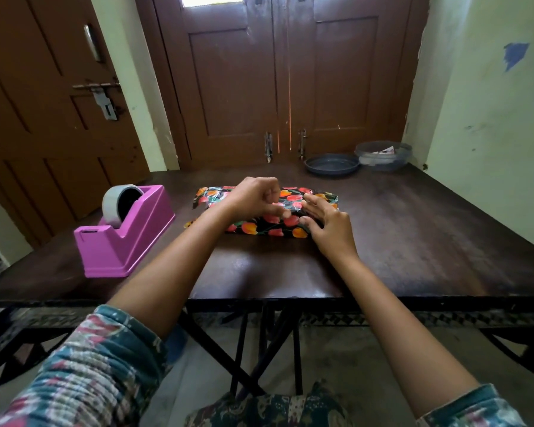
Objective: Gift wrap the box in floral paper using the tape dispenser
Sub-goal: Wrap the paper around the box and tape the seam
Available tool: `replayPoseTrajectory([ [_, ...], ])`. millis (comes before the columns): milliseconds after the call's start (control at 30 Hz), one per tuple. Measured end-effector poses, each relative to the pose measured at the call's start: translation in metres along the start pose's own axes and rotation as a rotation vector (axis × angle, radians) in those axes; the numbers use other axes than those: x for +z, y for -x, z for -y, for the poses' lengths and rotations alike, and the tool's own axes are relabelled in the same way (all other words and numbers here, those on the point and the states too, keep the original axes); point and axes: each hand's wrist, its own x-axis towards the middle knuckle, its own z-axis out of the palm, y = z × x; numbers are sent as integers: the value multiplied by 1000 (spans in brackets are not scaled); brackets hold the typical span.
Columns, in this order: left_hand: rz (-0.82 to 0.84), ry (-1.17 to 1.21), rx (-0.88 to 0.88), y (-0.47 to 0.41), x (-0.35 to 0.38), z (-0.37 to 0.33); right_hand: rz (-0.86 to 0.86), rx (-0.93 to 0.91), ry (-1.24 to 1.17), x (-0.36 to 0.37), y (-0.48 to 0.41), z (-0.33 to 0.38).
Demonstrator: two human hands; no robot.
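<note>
Domestic room. Brown panelled wooden double doors (284,81) and a side door (37,124) with a sliding bolt (96,86), pale green painted walls (490,124) with chipped patches, and a dark folding counter (413,229) bearing plastic household dishes (332,168).

Dim room. Your main light is the blown-out pane (211,0) above the double door (278,87), plus thin bright slits down the door gap. There's a soft sheen on the table (290,272) near you, and shadows are diffuse. Strong wide-angle bend: walls and the table edge bow at the borders. Corners are soft, and your right hand (330,226) is slightly smeared at the fingertips.
</note>
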Motion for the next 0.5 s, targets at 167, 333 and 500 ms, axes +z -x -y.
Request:
replayPoseTrajectory([
  [167,-16,-106,-41,-10,14,-10,6,0,-2,-3,0,0],
  [333,31,-214,-130,-17,10,-19,24,-10,34,-4,-2,-3],
  [500,-56,-112,108,-12,19,-17,8,0,28,-5,-2,-3],
])
